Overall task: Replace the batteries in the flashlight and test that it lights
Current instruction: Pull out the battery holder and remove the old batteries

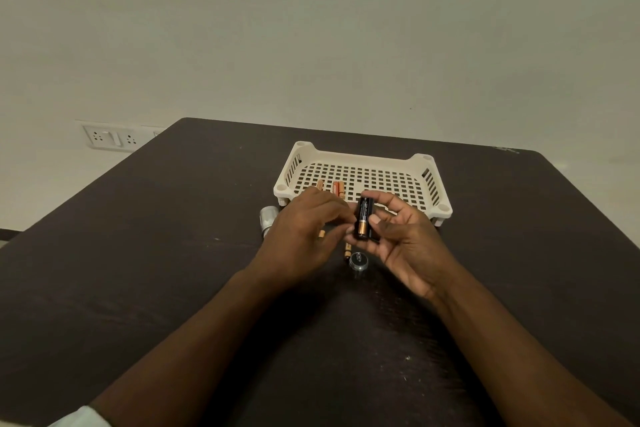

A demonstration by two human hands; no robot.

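Right now both hands meet over the dark table (138, 253), just at six o'clock of the white slotted tray (363, 177). Right hand (401, 239) curls thumb and fingers round a black battery holder (370, 218), upright, one copper-and-black battery (362, 222) showing in it. Left hand (304, 232) has its fingertips narrowed, touching that battery's side. Silver flashlight body (268, 218) lies at nine o'clock of the left hand. Flashlight cap (358, 260) sits at six o'clock of the holder, a loose battery (347, 251) just beside it. Orange batteries (338, 189) rest in the tray.
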